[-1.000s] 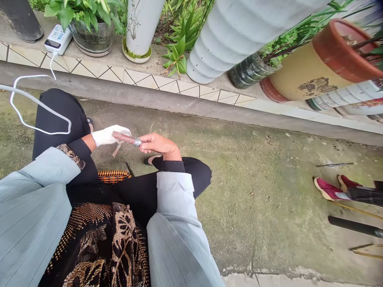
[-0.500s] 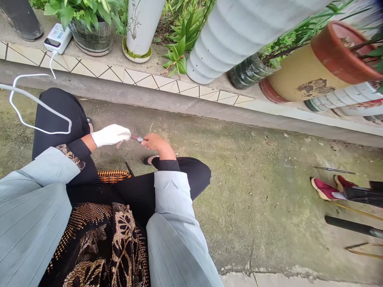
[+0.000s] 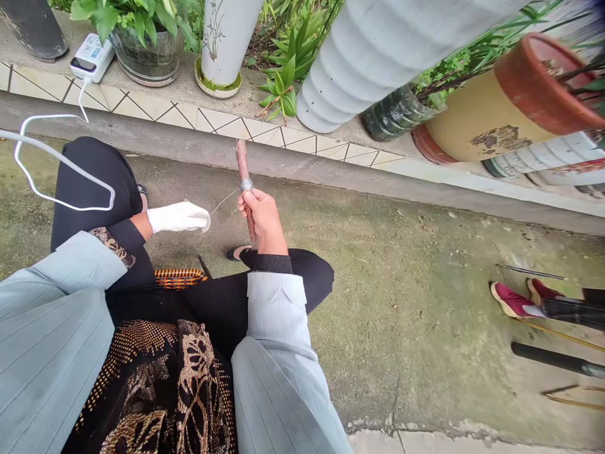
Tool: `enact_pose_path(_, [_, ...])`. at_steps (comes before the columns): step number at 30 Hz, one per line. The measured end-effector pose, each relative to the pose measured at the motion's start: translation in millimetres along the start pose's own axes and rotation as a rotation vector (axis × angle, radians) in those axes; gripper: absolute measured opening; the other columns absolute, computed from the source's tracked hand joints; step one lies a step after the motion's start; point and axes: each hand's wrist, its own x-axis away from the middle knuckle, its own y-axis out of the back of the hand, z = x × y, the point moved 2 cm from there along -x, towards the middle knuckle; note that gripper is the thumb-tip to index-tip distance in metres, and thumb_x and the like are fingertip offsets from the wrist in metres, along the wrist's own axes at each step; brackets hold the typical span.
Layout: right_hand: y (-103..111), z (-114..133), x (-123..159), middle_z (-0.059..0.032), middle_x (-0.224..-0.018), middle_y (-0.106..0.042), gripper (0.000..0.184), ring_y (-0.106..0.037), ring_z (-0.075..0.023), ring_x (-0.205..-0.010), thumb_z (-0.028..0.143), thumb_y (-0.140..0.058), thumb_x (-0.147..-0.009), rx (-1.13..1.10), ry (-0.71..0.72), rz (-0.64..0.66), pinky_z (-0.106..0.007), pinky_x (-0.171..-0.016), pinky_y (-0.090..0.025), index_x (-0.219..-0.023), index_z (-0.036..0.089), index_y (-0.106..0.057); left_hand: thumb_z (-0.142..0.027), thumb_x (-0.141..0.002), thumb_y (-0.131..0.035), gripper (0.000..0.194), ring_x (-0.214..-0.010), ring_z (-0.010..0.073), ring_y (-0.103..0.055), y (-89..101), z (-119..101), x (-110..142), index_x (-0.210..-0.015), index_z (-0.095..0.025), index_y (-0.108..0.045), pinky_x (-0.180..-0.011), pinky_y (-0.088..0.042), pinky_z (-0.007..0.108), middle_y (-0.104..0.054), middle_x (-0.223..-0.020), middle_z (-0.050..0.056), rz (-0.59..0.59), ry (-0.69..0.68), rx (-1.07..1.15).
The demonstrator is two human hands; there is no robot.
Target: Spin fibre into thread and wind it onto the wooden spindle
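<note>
My right hand [image 3: 265, 215], bare, is closed round a short brown stick [image 3: 242, 159] that stands up with its top end pointing away from me. Silvery wire [image 3: 246, 184] is wound in a coil round the stick, just above my fingers. One thin strand runs from the coil across to my left hand [image 3: 177, 217], which wears a white glove. The gloved fingers are pinched together at the strand's end. Between my legs lies an orange and black woven thing [image 3: 180, 278], partly hidden by my trousers.
Ahead runs a low tiled ledge [image 3: 278, 135] with potted plants, a large white ribbed pot [image 3: 373, 57] and a white power bank [image 3: 92, 58] with its cable. To the right are another person's red shoes [image 3: 513, 299] and a dark rod [image 3: 553, 358] on the concrete.
The stick has turned from lying sideways between my hands to pointing away from me. The gloved hand no longer touches the stick, and a strand of wire now spans the gap.
</note>
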Motion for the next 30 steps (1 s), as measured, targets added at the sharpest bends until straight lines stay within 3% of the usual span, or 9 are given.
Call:
enact_pose_path(4, [-7,-15,-10,-0.0028,-0.072,-0.061,0.018,-0.053,-0.0097,-0.059,0.031,-0.054,-0.087,0.492,-0.192,0.022,-0.021,-0.056,-0.038,-0.080,0.016,-0.060,-0.038,-0.084,-0.051,0.028,-0.057,0.0102,-0.052,0.7,-4,3,-0.082,-0.016,-0.069,-0.057,-0.038,0.021,-0.064,-0.070,0.001,0.026,-0.025,-0.060])
enact_pose_path(8, [-19,-17,-5,-0.0076,-0.073,-0.067,0.013,-0.059,-0.0153,-0.067,0.025,-0.061,-0.081,0.995,-0.265,0.345,-0.026,-0.063,-0.040,-0.072,0.016,-0.064,-0.040,-0.085,-0.048,0.032,-0.067,0.0124,-0.056,2.3,-2,4,-0.083,-0.015,-0.068,-0.066,-0.041,0.021,-0.066,-0.077,0.001,-0.044,-0.023,-0.119])
enact_pose_path(12, [-27,-19,10,-0.0011,-0.060,-0.062,0.013,-0.051,-0.0092,-0.052,0.022,-0.062,-0.078,0.848,-0.381,0.858,-0.023,-0.055,-0.038,-0.067,0.016,-0.064,-0.039,-0.084,-0.049,0.030,-0.072,0.0132,-0.056,7.9,2,3,-0.083,-0.014,-0.065,-0.071,-0.043,0.022,-0.066,-0.079,0.002,-0.164,-0.010,-0.122])
enact_pose_path(14, [-26,-15,16,0.0020,-0.058,-0.059,0.013,-0.049,-0.0075,-0.051,0.025,-0.065,-0.077,0.650,-0.388,1.014,-0.021,-0.053,-0.037,-0.069,0.016,-0.064,-0.037,-0.084,-0.049,0.029,-0.071,0.0131,-0.055,12.2,4,2,-0.083,-0.013,-0.065,-0.070,-0.042,0.022,-0.066,-0.079,0.002,-0.205,0.001,-0.125])
enact_pose_path(16, [-22,-8,21,0.0030,-0.060,-0.058,0.017,-0.048,-0.0068,-0.052,0.032,-0.068,-0.075,0.455,-0.332,1.072,-0.020,-0.052,-0.037,-0.073,0.015,-0.065,-0.038,-0.084,-0.049,0.030,-0.065,0.0118,-0.053,15.3,7,1,-0.083,-0.013,-0.065,-0.065,-0.041,0.022,-0.064,-0.075,0.002,-0.232,0.016,-0.112])
enact_pose_path(20, [-14,11,26,0.0024,-0.064,-0.057,0.034,-0.046,-0.0065,-0.054,0.045,-0.072,-0.071,0.067,-0.117,0.925,-0.020,-0.050,-0.036,-0.080,0.013,-0.064,-0.044,-0.084,-0.050,0.035,-0.055,0.0093,-0.046,11.5,12,-2,-0.083,-0.012,-0.065,-0.055,-0.038,0.022,-0.061,-0.069,0.002,-0.239,0.007,0.032])
enact_pose_path(24, [-7,14,16,0.0015,-0.068,-0.054,0.035,-0.046,-0.0070,-0.055,0.050,-0.065,-0.077,-0.143,0.039,0.426,-0.020,-0.051,-0.037,-0.080,0.015,-0.059,-0.046,-0.085,-0.050,0.037,-0.054,0.0089,-0.045,-0.1,6,-2,-0.083,-0.013,-0.065,-0.053,-0.037,0.021,-0.059,-0.066,0.001,-0.067,0.002,0.045])
enact_pose_path(27, [-4,3,5,-0.0005,-0.070,-0.057,0.021,-0.049,-0.0074,-0.057,0.035,-0.057,-0.085,0.092,-0.061,0.170,-0.020,-0.051,-0.036,-0.079,0.015,-0.057,-0.043,-0.086,-0.048,0.035,-0.059,0.0100,-0.049,1.1,2,0,-0.084,-0.013,-0.066,-0.058,-0.039,0.020,-0.063,-0.071,0.002,-0.059,-0.021,-0.057])
enact_pose_path(30, [-7,-7,1,-0.0011,-0.066,-0.060,0.013,-0.051,-0.0075,-0.057,0.020,-0.055,-0.085,0.521,-0.226,0.255,-0.020,-0.054,-0.035,-0.074,0.014,-0.058,-0.041,-0.087,-0.046,0.034,-0.068,0.0121,-0.054,8.1,4,1,-0.084,-0.014,-0.066,-0.066,-0.041,0.021,-0.066,-0.078,0.002,-0.130,-0.037,-0.179])
